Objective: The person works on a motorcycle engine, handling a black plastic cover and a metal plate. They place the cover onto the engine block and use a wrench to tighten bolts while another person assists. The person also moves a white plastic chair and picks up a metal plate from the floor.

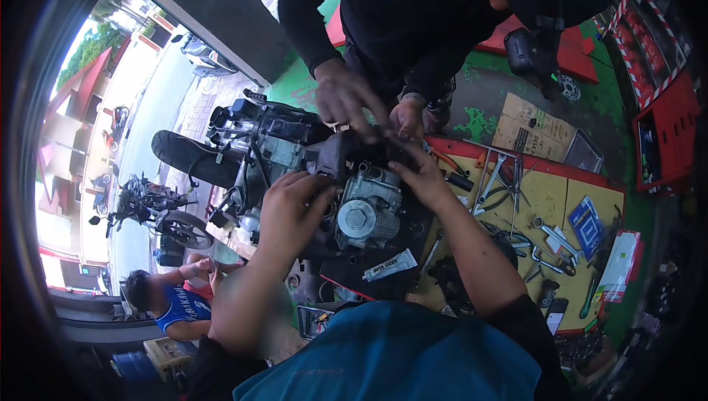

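Observation:
A silver motorcycle engine with a round ribbed cover faces me at the edge of a bench. At its left side my left hand is closed, thumb and fingers bent together; whatever they pinch is hidden. My right hand reaches the engine's far upper right, its fingers curled against a dark part in shadow. Across from me, a co-worker's hand is slightly blurred above the engine, and their other hand is close to my right fingers. A white tube lies on the dark mat just below the engine.
Wrenches, pliers and other tools spread over the yellow benchtop at right, with a blue packet. A partly stripped motorcycle stands left of the engine. Another person sits at lower left. Flattened cardboard lies beyond the bench.

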The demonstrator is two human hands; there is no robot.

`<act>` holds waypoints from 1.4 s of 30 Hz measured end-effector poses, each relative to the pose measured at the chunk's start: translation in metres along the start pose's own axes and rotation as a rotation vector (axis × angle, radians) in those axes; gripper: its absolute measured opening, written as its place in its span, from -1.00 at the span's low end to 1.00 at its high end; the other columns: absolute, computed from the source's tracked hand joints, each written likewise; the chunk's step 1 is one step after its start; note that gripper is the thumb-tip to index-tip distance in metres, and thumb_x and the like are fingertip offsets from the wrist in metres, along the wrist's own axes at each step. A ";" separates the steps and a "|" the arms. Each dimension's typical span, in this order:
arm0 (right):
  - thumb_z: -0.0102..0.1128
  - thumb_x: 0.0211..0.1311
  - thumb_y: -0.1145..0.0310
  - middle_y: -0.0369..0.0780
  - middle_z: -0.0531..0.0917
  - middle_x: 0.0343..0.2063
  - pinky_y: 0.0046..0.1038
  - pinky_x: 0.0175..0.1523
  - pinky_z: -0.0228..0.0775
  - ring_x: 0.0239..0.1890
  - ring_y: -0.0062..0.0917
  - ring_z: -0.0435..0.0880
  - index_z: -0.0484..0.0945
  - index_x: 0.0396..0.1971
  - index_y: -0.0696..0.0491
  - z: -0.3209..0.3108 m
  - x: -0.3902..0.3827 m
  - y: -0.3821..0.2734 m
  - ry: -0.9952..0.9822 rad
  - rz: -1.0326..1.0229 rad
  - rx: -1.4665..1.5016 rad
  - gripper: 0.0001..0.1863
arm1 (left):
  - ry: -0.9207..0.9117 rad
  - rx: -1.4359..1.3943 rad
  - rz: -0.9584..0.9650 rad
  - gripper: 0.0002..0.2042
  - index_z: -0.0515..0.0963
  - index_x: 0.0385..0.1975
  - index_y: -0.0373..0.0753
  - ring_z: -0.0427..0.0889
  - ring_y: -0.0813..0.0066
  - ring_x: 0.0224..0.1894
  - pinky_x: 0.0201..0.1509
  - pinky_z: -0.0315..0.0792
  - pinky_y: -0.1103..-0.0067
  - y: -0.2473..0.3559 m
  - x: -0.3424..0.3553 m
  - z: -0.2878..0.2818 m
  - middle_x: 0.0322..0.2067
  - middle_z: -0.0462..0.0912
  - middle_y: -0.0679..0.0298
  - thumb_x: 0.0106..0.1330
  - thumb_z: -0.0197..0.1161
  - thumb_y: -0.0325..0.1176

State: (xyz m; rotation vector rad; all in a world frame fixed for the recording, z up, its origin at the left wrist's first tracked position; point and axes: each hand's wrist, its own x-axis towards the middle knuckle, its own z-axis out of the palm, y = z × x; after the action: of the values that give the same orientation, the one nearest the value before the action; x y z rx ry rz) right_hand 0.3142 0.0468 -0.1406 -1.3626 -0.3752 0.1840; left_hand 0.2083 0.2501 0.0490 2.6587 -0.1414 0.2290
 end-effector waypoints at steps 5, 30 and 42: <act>0.31 0.32 0.60 -0.09 0.49 0.32 -0.37 0.47 0.24 0.39 -0.37 0.45 0.51 0.32 0.16 0.006 -0.003 0.014 0.042 -0.156 -0.115 -0.46 | 0.028 -0.040 -0.038 -0.85 0.75 -0.24 -0.33 0.74 0.18 -0.25 -0.13 0.56 0.39 -0.003 -0.003 0.005 -0.33 0.75 0.07 0.28 0.39 -0.41; 0.39 0.25 0.51 -0.13 0.55 0.31 -0.37 0.38 0.38 0.32 -0.37 0.55 0.78 -0.08 0.17 -0.016 0.000 -0.017 -0.090 -0.100 -0.155 -0.76 | 0.023 -0.115 -0.079 -0.87 0.74 -0.27 -0.37 0.74 0.20 -0.28 -0.12 0.55 0.42 -0.004 -0.002 -0.001 -0.34 0.75 0.06 0.24 0.40 -0.47; 0.48 0.17 0.44 -0.12 0.60 0.27 -0.34 0.34 0.44 0.28 -0.28 0.61 0.80 -0.20 0.09 -0.009 -0.005 -0.013 0.060 -0.241 -0.252 -0.81 | -0.016 -0.022 -0.087 -0.84 0.75 -0.28 -0.38 0.68 0.36 -0.36 -0.18 0.52 0.47 0.001 0.004 -0.007 -0.39 0.74 0.13 0.19 0.48 -0.46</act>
State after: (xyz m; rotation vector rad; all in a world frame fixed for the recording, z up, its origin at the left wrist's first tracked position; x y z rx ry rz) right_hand 0.3119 0.0346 -0.1301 -1.5525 -0.5212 -0.1076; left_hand 0.2115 0.2522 0.0561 2.6385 -0.0330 0.1772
